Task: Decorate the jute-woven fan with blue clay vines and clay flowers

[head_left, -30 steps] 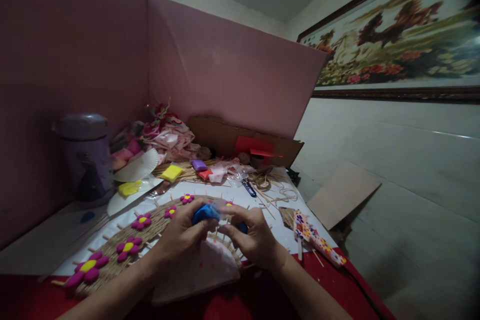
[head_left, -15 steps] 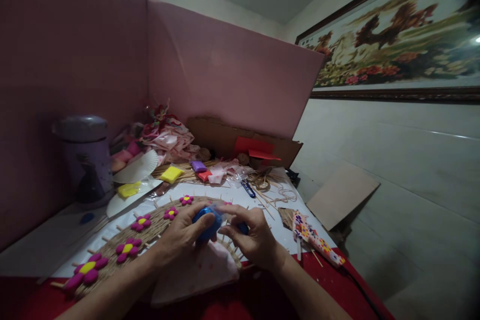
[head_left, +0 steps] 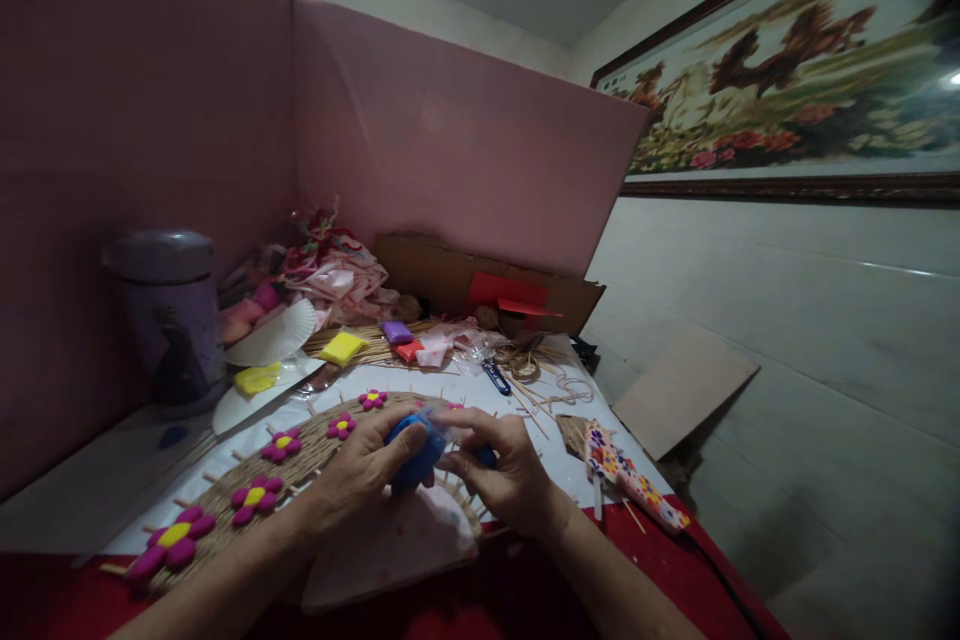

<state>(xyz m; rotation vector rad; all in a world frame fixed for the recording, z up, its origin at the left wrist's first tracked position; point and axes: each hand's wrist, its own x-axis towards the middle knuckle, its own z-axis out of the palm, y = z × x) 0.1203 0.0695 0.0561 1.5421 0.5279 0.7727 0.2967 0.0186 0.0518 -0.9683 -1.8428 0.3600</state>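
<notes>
Head cam: L hand (head_left: 373, 455) clamped on blue clay (head_left: 421, 463) w/ clear wrap (head_left: 438, 416), R hand (head_left: 508, 468) on blue bit (head_left: 487, 457).

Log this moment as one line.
left hand: holds blue lump | right hand: holds smaller blue piece | below: flowered woven band

Rounded blue lump (head_left: 415, 457) — clear film (head_left: 435, 417) at top edge, held between hands (head_left: 369, 460); smaller blue piece (head_left: 487, 457) rightward.
</notes>
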